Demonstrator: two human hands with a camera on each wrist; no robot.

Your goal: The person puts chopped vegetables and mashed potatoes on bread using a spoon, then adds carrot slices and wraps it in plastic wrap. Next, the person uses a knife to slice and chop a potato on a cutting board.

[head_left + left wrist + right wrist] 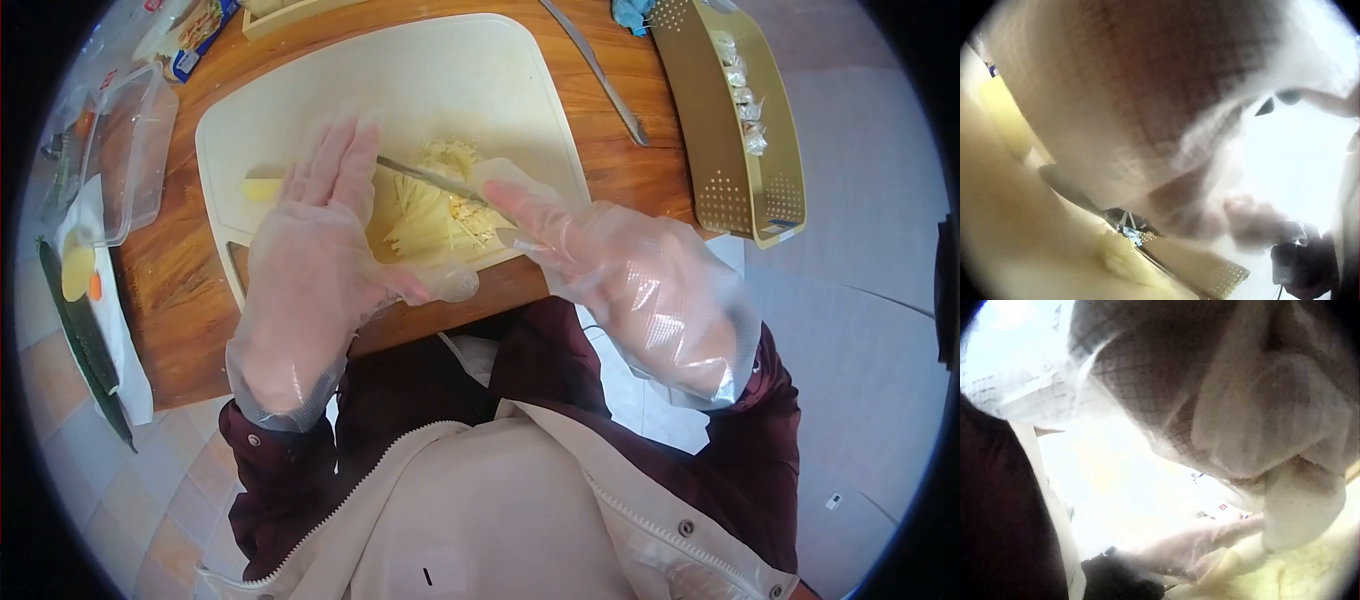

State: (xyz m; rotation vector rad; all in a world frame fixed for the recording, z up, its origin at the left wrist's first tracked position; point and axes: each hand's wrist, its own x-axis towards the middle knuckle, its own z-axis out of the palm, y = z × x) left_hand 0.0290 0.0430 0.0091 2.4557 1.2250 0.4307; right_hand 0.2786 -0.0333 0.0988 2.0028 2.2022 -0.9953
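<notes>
Both hands wear clear plastic gloves. On the cream cutting board, the left hand lies with fingers straight and the thumb spread toward the right hand. A yellow block shows beyond its fingers, and also in the left wrist view as a yellow block. The right hand grips a knife, its blade slanting up-left over pale yellow shreds, tip close to the left fingers. In the right wrist view the right hand fills the top, hiding most of the knife.
A long metal utensil lies right of the board. A perforated tan basket with small wrapped items stands at the table's right edge. To the left are a clear plastic container, a cucumber and a white sheet with vegetable pieces.
</notes>
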